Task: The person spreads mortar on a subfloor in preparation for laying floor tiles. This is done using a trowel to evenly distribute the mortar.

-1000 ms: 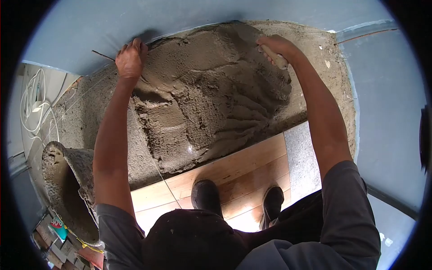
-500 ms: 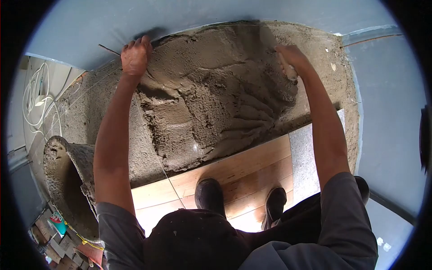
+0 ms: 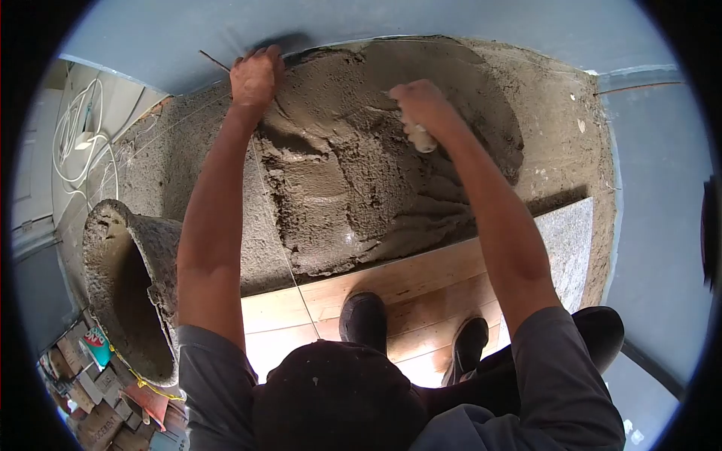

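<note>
My left hand (image 3: pixel 256 77) is braced at the foot of the grey wall, its fingers bent over and resting against it, with nothing visible in it. Beside it a thin brown rod (image 3: pixel 213 61) slants along the wall. My right hand (image 3: pixel 425 107) grips the pale handle of a trowel (image 3: pixel 423 141) over the wet mortar (image 3: pixel 353 173); the blade is mostly hidden or blends with the mortar. Toward the wall and the right, the mortar is smoothed; nearer my feet it is rough, with ridges.
A mortar-caked bucket (image 3: pixel 154 248) lies tipped at the left. Wood-look tile (image 3: pixel 406 270) lies under my shoes, with a speckled grey slab (image 3: pixel 568 237) at its right. A thin string (image 3: pixel 284 255) crosses the floor. A coiled white cable (image 3: pixel 75 150) and cardboard pieces (image 3: pixel 98 421) are further left.
My right hand has swept the trowel leftward and slightly nearer me, leaving a smoother mortar patch at the right. My left hand stays at the wall. The whole view has shifted a little.
</note>
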A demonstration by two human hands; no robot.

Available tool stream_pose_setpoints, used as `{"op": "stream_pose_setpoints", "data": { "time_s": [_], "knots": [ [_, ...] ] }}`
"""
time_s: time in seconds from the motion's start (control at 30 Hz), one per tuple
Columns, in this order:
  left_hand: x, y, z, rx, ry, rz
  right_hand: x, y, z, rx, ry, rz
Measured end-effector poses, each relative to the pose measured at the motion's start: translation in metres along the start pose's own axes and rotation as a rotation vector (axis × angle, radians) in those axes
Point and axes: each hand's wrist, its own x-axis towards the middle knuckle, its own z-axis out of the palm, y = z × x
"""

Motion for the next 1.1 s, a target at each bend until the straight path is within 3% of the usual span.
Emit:
{"op": "stream_pose_setpoints", "data": {
  "time_s": [0.07,0.13,0.27,0.33,0.37,0.43,0.47,0.57,0.67,0.83,0.87,0.93,1.03,1.1],
  "knots": [
    [0.001,0.0,-0.002,-0.003,-0.005,-0.002,0.012,-0.025,0.024,-0.416,-0.031,-0.153],
    [0.0,0.001,-0.002,-0.03,0.027,0.015,0.007,-0.055,0.057,-0.746,0.126,-0.256],
    [0.001,-0.001,0.001,-0.024,-0.02,-0.03,-0.004,-0.08,0.068,-0.694,0.105,-0.336],
    [0.002,-0.003,-0.001,-0.039,0.01,-0.017,-0.019,-0.055,0.049,-0.711,0.108,-0.385],
    [0.003,-0.004,-0.003,-0.055,-0.007,-0.026,-0.036,-0.023,0.038,-0.383,0.154,-0.275],
    [0.004,-0.002,-0.007,-0.099,-0.045,-0.038,-0.091,-0.012,0.008,0.327,0.306,0.211],
    [0.006,-0.004,-0.003,-0.085,-0.018,-0.031,-0.119,-0.035,-0.011,0.712,0.414,0.57],
    [0.006,-0.009,0.006,-0.072,0.042,0.003,-0.154,-0.003,-0.017,0.91,0.62,0.724],
    [0.006,-0.009,0.003,-0.095,0.056,0.011,-0.145,-0.011,0.007,1.043,0.534,0.794],
    [0.008,-0.006,-0.002,-0.068,-0.026,-0.024,-0.084,-0.046,0.039,1.07,0.372,0.666],
    [0.009,-0.006,-0.004,-0.07,-0.023,-0.016,-0.049,0.003,0.071,0.729,0.384,0.221],
    [0.008,-0.007,-0.004,-0.078,-0.022,0.005,-0.036,0.019,0.086,0.396,0.325,-0.149],
    [0.006,-0.013,0.002,-0.086,-0.001,0.028,-0.082,-0.03,0.054,0.597,0.261,0.162],
    [0.008,-0.018,0.007,-0.075,-0.009,0.043,-0.137,-0.058,0.014,0.851,0.331,0.583]
  ]
}}
